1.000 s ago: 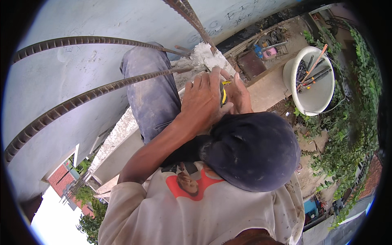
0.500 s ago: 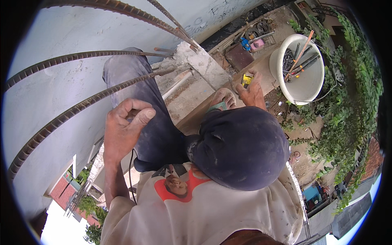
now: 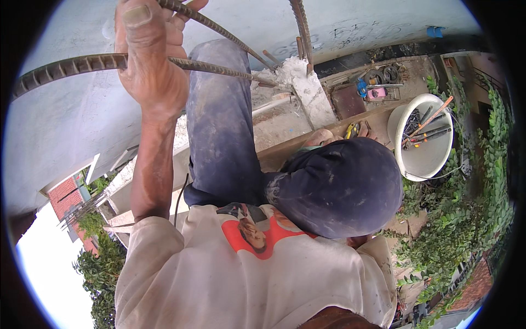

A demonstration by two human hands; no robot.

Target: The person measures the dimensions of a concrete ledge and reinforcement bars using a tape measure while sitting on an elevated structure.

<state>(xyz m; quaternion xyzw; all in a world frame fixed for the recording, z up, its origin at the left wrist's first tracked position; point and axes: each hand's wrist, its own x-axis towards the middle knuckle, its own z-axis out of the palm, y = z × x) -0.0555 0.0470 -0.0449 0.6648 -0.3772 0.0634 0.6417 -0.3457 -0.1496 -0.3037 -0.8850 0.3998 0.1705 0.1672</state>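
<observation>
My left hand (image 3: 153, 63) is raised at the upper left among the ribbed steel reinforcing bars. Its thumb points up and its fingers curl around a reinforcing bar (image 3: 211, 24); a lower bar (image 3: 90, 63) passes behind the palm. Beyond my bent right knee, my right hand (image 3: 368, 131) is mostly hidden. It grips a small yellow-and-black tool (image 3: 352, 130) that looks like a tape measure. My foot (image 3: 319, 138) shows beside it, on a wooden plank (image 3: 272, 160).
A white bucket (image 3: 399, 137) with hand tools stands at the right, beside leafy plants (image 3: 460, 219). Broken concrete (image 3: 315, 101) surrounds the bar bases. A pink item (image 3: 376, 93) and a blue one lie further off. A pale wall (image 3: 76, 115) rises at the left.
My left hand has gone from above my left thigh up to the bars and closed there. The view has shifted, and my knee now covers more of my right hand.
</observation>
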